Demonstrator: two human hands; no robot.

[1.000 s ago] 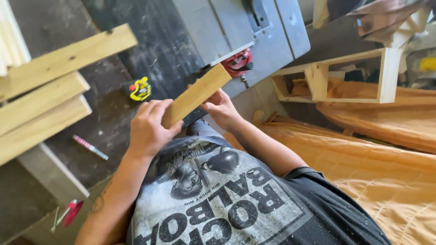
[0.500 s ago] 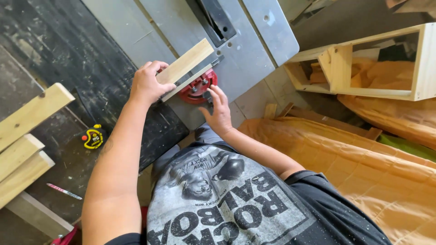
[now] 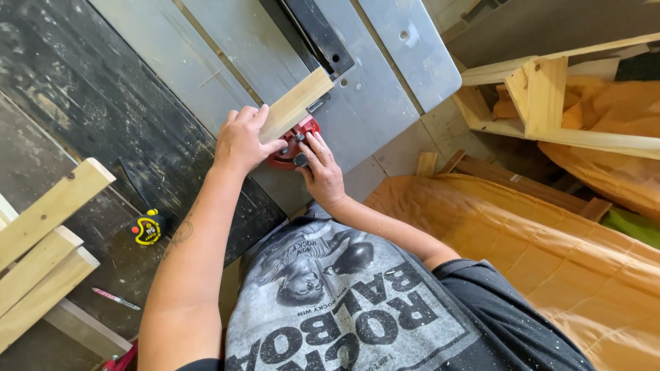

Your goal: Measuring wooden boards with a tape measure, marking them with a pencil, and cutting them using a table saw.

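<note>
Grey saw counter (image 3: 227,62); wood strip (image 3: 295,104) now flat against red gauge (image 3: 292,148); left hand (image 3: 242,141) clamps strip; right hand (image 3: 322,168) fingers curled on gauge.

Short wood block (image 3: 297,103) lies flat on the table saw top (image 3: 385,103), one end against the miter gauge (image 3: 294,145) at the table's near edge. Left hand (image 3: 242,141) on the block's near end; right hand (image 3: 320,172) on the gauge, just right of it. Tape measure (image 3: 146,229) on the bench (image 3: 75,117) to the left, three boards (image 3: 42,254) further left, marker (image 3: 115,298) nearer. Open wooden frame (image 3: 543,103) stands far right.
</note>
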